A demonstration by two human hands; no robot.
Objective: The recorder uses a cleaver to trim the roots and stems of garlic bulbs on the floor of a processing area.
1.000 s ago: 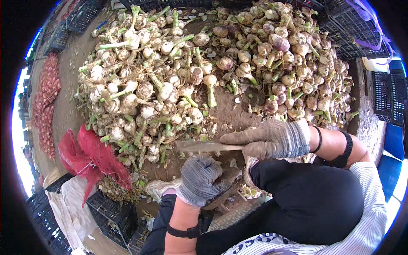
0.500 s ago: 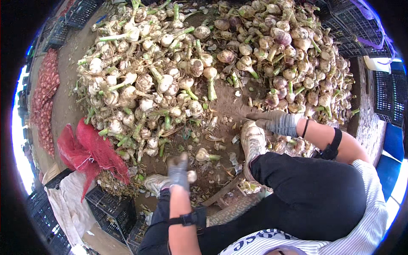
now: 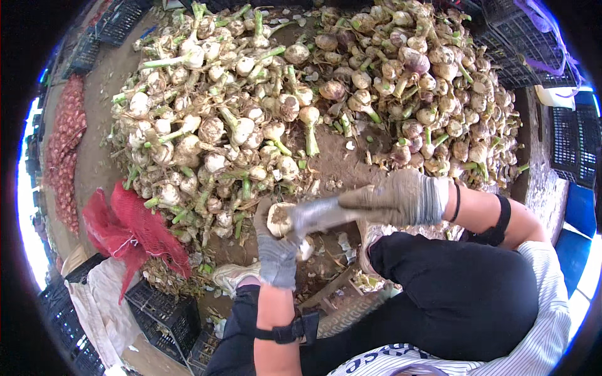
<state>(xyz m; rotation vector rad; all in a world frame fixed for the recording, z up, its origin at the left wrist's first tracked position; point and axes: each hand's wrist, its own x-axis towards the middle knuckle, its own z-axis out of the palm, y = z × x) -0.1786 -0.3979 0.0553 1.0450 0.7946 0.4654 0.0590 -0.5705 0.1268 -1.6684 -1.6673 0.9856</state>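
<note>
My left hand (image 3: 276, 258), in a grey-cuffed work glove, is closed around a garlic bulb (image 3: 279, 219). The bulb's brownish root face points up. My right hand (image 3: 398, 199), gloved too, grips a knife (image 3: 321, 214), smeared by motion. Its broad pale blade reaches left and meets or nearly meets the bulb's right side. Another pale bulb (image 3: 305, 249) shows right beside my left hand; I cannot tell whether it is held or lies below. Beyond my hands rises a heap of garlic with green stalks (image 3: 210, 128).
A second heap (image 3: 439, 88), some bulbs purplish, lies at the far right. At left are a red mesh sack (image 3: 147, 222), a filled sack of reddish bulbs (image 3: 64, 147) and black crates (image 3: 164, 310). More crates (image 3: 530, 47) stand far right. Peelings litter the dirt floor (image 3: 338, 156).
My right hand has come up and left from beside my shoe, the knife now showing at the bulb. My left hand has moved slightly forward and right, lifting the garlic bulb toward the blade.
</note>
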